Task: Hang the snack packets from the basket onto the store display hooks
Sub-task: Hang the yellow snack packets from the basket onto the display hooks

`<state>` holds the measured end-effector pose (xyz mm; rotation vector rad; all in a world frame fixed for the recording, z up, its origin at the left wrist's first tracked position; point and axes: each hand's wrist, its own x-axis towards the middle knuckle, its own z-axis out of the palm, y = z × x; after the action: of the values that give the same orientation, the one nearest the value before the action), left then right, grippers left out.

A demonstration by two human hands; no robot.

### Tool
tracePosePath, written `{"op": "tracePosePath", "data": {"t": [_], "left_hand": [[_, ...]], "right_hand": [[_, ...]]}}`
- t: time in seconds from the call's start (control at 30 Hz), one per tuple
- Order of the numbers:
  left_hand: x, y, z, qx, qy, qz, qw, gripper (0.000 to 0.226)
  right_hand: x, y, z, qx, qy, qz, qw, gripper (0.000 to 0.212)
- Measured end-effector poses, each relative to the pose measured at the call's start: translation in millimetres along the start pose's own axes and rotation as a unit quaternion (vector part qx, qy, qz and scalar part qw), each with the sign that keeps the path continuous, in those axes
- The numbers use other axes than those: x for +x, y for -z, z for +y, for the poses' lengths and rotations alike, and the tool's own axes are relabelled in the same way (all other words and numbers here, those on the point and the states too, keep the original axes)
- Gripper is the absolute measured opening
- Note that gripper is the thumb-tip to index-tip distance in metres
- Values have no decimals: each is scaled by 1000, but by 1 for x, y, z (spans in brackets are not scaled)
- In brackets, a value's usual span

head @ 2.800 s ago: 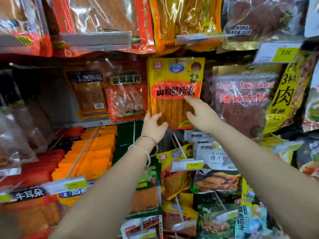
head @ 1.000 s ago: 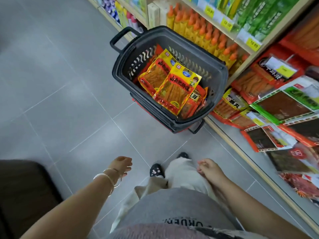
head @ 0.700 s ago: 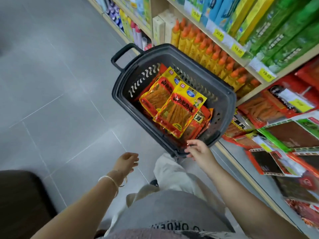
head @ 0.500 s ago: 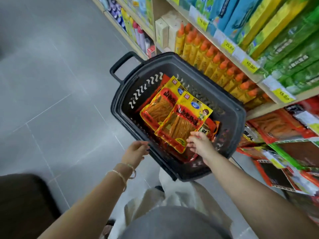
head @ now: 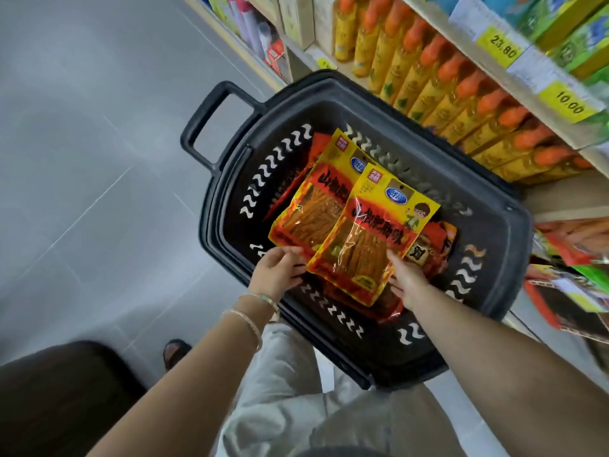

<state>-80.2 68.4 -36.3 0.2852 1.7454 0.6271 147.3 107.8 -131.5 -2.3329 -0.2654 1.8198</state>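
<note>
Both hands reach into the black basket (head: 230,179); right hand (head: 407,278) and left hand (head: 278,268), fingers apart, bracket the top yellow snack packet (head: 369,232), apparently to lift it for hanging.

basket (head: 227,192) mouth open above packets (head: 369,232)

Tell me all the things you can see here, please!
basket: one, black, on the floor beside the shelves
top snack packet: one, yellow and red, uppermost in the basket
second snack packet: one, yellow and red, partly under the top one
red packets: several, lower in the basket
bottles: a row, yellow with orange caps, on the shelf
price tags: two readable, yellow, shelf edge
floor: grey tiles
left hand: at the packets' lower left edge
right hand: at the top packet's lower right edge
</note>
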Motion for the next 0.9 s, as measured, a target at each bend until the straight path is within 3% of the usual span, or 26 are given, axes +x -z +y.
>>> {"op": "tracePosePath", "data": {"t": [0.3,0.37,0.5,0.6,0.67,0.73,0.83,0.9], "left_hand": [[24,18,60,112,-16,-94,989,11],[29,19,77,132,-20,-111,985,11],[36,18,99,168,-27,-144,975,16],[34,16,110,169,-22,-178,969,39],[35,15,116,153,-17,-170,973,41],[37,17,123,149,-26,-138,979,28],[49,26,130,201,-66,-88,973,35],[59,38,135,236,-85,-33,967,41]], "right_hand": [[-53,2,9,94,135,105,981,37],[-75,3,10,99,185,116,971,22],[-116,-4,2,150,241,94,954,14],[-125,-19,-7,193,224,13,955,9],[-125,-35,-15,177,217,-34,959,26],[-124,-52,-23,141,196,-61,968,34],[-112,-70,-29,137,157,-90,974,31],[-96,-74,-27,143,133,-67,978,25]]}}
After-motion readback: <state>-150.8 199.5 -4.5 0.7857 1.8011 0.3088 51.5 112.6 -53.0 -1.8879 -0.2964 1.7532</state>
